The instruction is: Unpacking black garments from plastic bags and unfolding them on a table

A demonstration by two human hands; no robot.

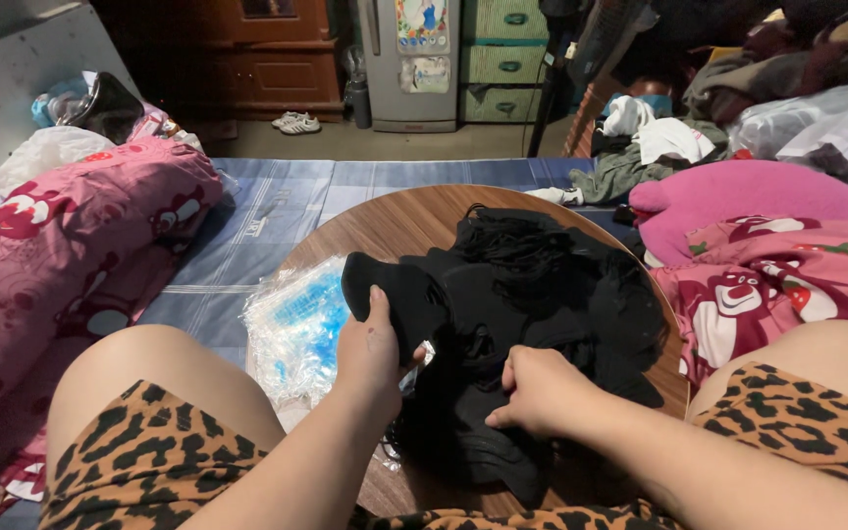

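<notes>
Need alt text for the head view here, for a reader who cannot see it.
A seated person's left hand and right hand grip a heap of black fabric pieces on a round wooden tray table. A clear plastic bag with blue print lies beside it, over a blue checked mattress.

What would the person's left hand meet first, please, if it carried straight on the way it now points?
The left hand already grips a black garment piece and points away from the body. Straight on lies more of the black clothing pile, then the round wooden table; depth is hard to judge.

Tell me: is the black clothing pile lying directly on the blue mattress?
No, the black clothing pile lies on the round wooden tabletop.
</notes>
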